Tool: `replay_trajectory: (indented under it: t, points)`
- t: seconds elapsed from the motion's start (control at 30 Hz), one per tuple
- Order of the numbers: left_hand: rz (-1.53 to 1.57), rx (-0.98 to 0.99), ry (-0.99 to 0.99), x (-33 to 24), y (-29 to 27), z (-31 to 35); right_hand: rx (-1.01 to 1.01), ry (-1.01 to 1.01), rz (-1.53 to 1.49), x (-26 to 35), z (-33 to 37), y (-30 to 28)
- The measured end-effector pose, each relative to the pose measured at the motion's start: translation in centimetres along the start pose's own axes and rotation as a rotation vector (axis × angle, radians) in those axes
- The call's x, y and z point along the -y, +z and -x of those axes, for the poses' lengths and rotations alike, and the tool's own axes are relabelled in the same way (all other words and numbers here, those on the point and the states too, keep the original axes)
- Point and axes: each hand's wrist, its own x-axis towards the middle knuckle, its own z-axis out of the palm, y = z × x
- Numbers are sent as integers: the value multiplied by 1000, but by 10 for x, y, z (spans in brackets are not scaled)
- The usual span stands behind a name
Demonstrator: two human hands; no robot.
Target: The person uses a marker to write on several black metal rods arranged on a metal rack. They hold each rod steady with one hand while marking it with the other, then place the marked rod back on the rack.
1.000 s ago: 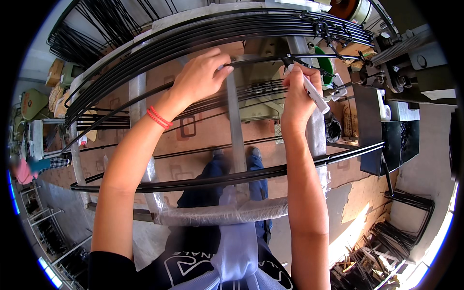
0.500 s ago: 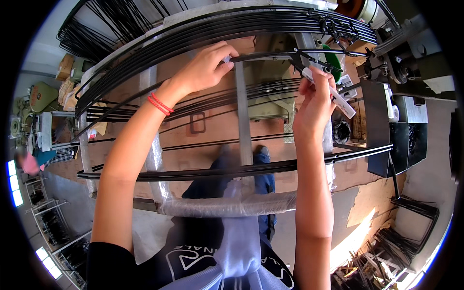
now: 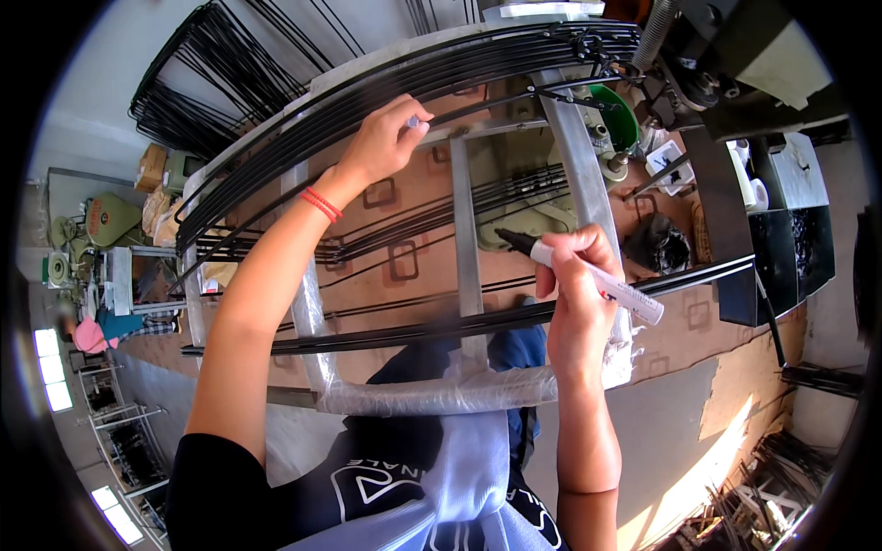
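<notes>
My left hand (image 3: 384, 145) is closed around a thin black rod (image 3: 482, 107) on the far side of the metal frame (image 3: 467, 248). A small pale piece (image 3: 413, 121) shows between its thumb and fingers; I cannot tell what it is. In my right hand (image 3: 585, 303) is a white marker (image 3: 617, 289), gripped between thumb and fingers. Its black tip (image 3: 514, 241) is uncapped and points left, over the frame's opening and apart from the rods. Closer to me, a bundle of black rods (image 3: 413, 333) lies across the frame, passing behind my right hand.
More black rods (image 3: 367, 96) lie along the frame's far side. Plastic film wraps the near bar (image 3: 432, 395). Beyond the frame's right side are a green basin (image 3: 617, 119), a white tray (image 3: 669, 165) and a black box (image 3: 795, 257). Bent rods (image 3: 202, 83) hang far left.
My right hand has drawn the marker toward me, away from the far rod, and its tip has swung left. My left hand stays at the rod. The head view has shifted slightly.
</notes>
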Motion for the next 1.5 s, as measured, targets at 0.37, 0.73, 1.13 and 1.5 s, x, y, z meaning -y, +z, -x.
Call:
replay_trajectory:
  t: [0.37, 0.73, 1.13, 1.5]
  points:
    - [-64, 81, -43, -4, 7, -3, 113, -47, -1, -10, -6, 0]
    - [-127, 2, 35, 16, 13, -10, 183, -115, 262, -20, -3, 2]
    - [32, -7, 122, -48, -5, 29, 33, -211, 204, -14, 24, 1]
    - [437, -121, -250, -120, -54, 187, 234, 30, -134, -21, 40, 84]
